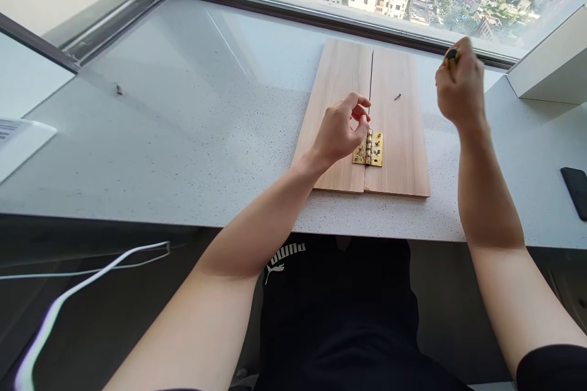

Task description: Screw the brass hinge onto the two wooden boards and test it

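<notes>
Now the right hand [461, 82] grips a dark tool handle [452, 56] — the left hand [339, 131] curls loose, holding nothing, by a brass hinge [373, 149].

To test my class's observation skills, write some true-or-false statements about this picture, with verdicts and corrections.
1. A brass hinge spans the seam between two wooden boards. True.
2. The left hand holds a phone. False: it is curled beside the hinge; a phone lies at the counter's far right.
3. A small screw lies on the right board. True.
4. The right hand rests flat on the counter. False: it is raised, gripping a dark-and-yellow tool handle.
5. The boards lie on a speckled white counter. True.
</notes>
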`<state>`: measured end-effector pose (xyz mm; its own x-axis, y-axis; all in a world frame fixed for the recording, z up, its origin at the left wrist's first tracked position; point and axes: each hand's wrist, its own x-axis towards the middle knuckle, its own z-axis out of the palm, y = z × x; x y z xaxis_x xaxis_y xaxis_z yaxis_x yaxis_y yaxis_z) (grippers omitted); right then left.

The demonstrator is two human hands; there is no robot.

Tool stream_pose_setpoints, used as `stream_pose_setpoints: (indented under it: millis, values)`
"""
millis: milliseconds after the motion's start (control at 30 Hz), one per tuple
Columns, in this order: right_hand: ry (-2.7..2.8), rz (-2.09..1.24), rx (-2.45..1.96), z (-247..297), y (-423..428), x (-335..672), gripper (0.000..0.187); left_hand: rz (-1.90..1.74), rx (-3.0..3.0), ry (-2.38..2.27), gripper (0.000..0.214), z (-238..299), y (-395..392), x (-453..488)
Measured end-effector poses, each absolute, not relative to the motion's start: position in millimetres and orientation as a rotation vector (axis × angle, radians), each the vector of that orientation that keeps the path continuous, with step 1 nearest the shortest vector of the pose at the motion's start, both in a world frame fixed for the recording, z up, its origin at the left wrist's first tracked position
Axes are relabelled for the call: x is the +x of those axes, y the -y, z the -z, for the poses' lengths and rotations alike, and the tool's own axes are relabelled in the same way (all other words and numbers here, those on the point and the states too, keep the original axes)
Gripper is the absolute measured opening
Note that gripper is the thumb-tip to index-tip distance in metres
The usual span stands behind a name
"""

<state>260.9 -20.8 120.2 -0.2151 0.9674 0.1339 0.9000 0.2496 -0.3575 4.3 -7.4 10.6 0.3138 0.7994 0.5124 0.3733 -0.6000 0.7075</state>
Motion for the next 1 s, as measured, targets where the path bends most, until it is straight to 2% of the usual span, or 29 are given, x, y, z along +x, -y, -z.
stream_pose_setpoints:
  millis: [200,333,600,833,1000]
  values:
    - [2.229,-0.327,-1.911,-59,-12,261,0.070,-1.226,2.101,-1.035,0.032,-11,7,5]
    - [2.204,-0.268,-2.016,-41,-24,261,0.077,-1.211,2.097,-1.026,0.028,-9,6,6]
    - [2.139,-0.196,-2.140,-42,-25,268,0.043,-1.237,2.106,-1.040,0.029,-6,2,6]
    - [2.178,-0.271,-2.026,-56,-21,291,0.035,-1.244,2.091,-1.032,0.029,-8,1,6]
    - [1.899,-0.219,-2.047,-93,-5,339,0.030,-1.264,2.092,-1.017,0.033,-8,1,6]
